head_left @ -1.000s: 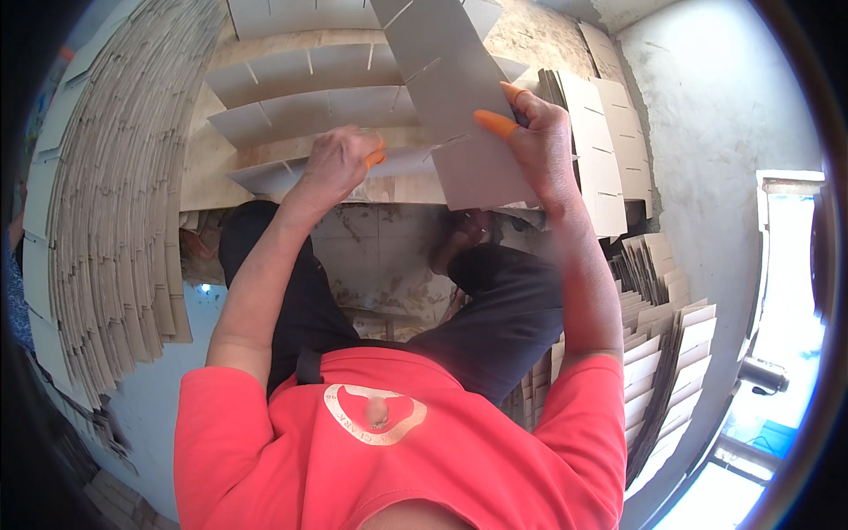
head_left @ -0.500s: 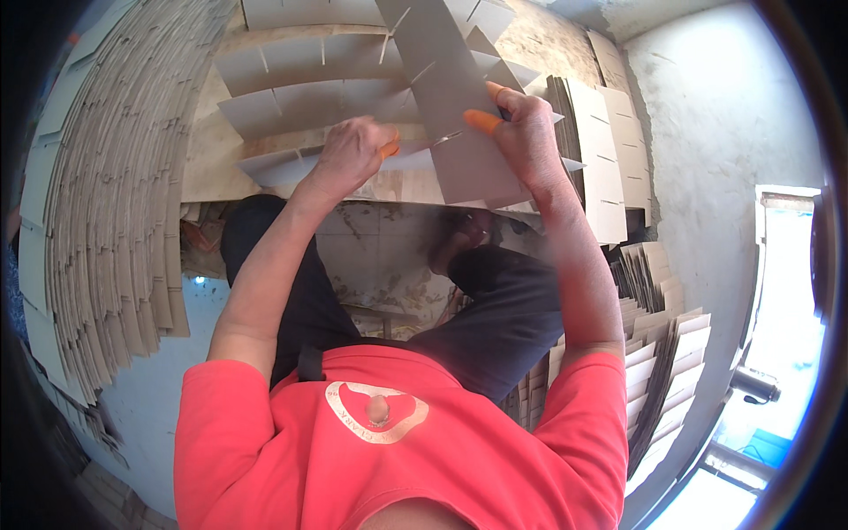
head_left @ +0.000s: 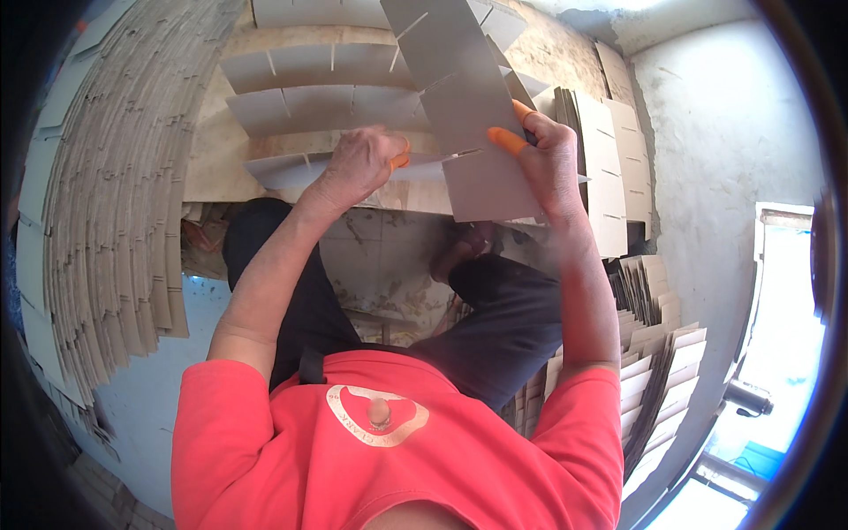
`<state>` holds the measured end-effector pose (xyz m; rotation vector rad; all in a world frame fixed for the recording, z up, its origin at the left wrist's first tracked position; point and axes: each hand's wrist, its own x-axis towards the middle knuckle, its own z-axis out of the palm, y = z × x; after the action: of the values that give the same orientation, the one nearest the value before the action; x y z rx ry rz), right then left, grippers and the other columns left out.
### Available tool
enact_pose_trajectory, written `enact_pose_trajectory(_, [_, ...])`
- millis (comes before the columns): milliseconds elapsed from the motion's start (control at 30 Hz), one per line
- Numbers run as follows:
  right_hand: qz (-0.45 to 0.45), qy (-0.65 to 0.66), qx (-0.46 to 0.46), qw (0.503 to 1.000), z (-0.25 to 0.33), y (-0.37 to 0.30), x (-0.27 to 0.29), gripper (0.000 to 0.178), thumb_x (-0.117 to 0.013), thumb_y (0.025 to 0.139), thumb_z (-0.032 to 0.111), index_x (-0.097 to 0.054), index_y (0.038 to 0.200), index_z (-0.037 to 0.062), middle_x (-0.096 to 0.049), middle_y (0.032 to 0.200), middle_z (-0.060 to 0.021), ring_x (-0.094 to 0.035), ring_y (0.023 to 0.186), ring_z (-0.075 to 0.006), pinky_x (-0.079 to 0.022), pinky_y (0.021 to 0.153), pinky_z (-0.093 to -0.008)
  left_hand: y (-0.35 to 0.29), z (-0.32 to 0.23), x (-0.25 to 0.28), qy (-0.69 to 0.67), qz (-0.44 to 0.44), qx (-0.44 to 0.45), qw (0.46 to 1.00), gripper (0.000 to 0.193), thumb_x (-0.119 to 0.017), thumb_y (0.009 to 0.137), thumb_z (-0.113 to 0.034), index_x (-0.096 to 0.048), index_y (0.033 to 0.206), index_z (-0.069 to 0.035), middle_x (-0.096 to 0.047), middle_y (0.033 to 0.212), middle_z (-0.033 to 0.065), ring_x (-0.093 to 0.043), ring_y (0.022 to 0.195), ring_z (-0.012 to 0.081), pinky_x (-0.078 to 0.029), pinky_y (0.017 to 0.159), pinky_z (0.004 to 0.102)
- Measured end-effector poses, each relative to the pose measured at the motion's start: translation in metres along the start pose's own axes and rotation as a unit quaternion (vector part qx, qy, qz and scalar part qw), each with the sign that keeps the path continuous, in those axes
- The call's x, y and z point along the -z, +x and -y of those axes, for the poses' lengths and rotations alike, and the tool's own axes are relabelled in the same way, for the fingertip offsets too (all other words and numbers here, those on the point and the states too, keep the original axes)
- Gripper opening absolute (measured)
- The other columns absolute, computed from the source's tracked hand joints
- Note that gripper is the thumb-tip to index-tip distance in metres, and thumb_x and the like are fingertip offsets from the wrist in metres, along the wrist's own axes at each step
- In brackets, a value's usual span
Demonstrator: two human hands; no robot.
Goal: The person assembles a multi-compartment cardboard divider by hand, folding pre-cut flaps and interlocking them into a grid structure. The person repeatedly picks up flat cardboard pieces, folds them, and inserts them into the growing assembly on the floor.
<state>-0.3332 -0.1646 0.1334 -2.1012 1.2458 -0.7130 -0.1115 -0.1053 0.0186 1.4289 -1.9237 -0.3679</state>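
My right hand [head_left: 549,152] grips a long grey-brown slotted cardboard strip [head_left: 477,132], with orange finger covers on the thumb and a finger. This strip slants across several others standing on edge. My left hand [head_left: 360,168] is closed at the upper edge of the nearest standing cardboard strip [head_left: 287,170], an orange cover showing at its fingertips. Its fingers appear to pinch that strip, though the hand hides part of the contact. Farther back stand a second slotted strip [head_left: 318,108] and a third [head_left: 309,66], roughly parallel.
The strips stand on a wooden board [head_left: 208,168]. A tall stack of cardboard pieces [head_left: 132,203] fills the left side. More slotted sheets [head_left: 602,168] lean at the board's right end, beside a plaster wall [head_left: 724,132]. Bundled cardboard [head_left: 667,389] sits at lower right.
The slanting strip and my right hand have shifted right and slightly nearer me. My left hand has moved slightly right and nearer, staying closed by the nearest strip.
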Motion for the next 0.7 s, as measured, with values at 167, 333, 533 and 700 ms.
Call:
enact_pose_trajectory(167, [-0.049, -0.066, 0.017, 0.996, -0.004, 0.0, -0.007, 0.038, -0.07, 0.075, 0.005, -0.063, 0.112, 0.0004, -0.066, 0.084, -0.0167, -0.063, 0.072, -0.0187, -0.049, 0.069, -0.0294, 0.0, 0.001, -0.002, -0.007, -0.01, -0.01, 1.0, 0.009, -0.068, 0.073, -0.012, -0.067, 0.078, -0.005, -0.058, 0.067, 0.0146, -0.059, 0.068, 0.0306, -0.047, 0.062, 0.0411])
enact_pose_trajectory(333, [-0.014, -0.012, 0.023, 1.0, -0.004, -0.001, -0.015, 0.038, -0.07, 0.075, 0.005, -0.063, 0.112, 0.0004, -0.066, 0.085, -0.0176, -0.062, 0.07, -0.0208, -0.049, 0.068, -0.0295, 0.002, 0.003, -0.004, 0.006, -0.014, -0.027, 1.0, 0.009, -0.068, 0.073, -0.012, -0.066, 0.076, -0.005, -0.057, 0.064, 0.014, -0.058, 0.066, 0.0298, -0.046, 0.06, 0.0411])
enact_pose_trajectory(533, [-0.034, -0.052, 0.033, 0.998, -0.004, -0.002, -0.017, 0.035, -0.071, 0.075, 0.006, -0.065, 0.108, 0.0, -0.065, 0.083, -0.0175, -0.061, 0.066, -0.0215, -0.048, 0.065, -0.0299, 0.001, 0.004, -0.002, 0.01, -0.014, -0.024, 1.0, 0.01, -0.069, 0.073, -0.013, -0.066, 0.077, -0.004, -0.056, 0.063, 0.0144, -0.058, 0.065, 0.0302, -0.046, 0.059, 0.0412])
enact_pose_trajectory(700, [-0.035, -0.038, 0.009, 0.999, -0.007, -0.003, -0.02, 0.034, -0.071, 0.074, 0.007, -0.065, 0.108, 0.0, -0.064, 0.078, -0.017, -0.059, 0.062, -0.0213, -0.048, 0.063, -0.0305, 0.0, 0.0, 0.0, 0.008, -0.018, -0.024, 1.0, 0.01, -0.069, 0.073, -0.012, -0.066, 0.078, -0.004, -0.057, 0.064, 0.0144, -0.058, 0.066, 0.0302, -0.046, 0.059, 0.0411])
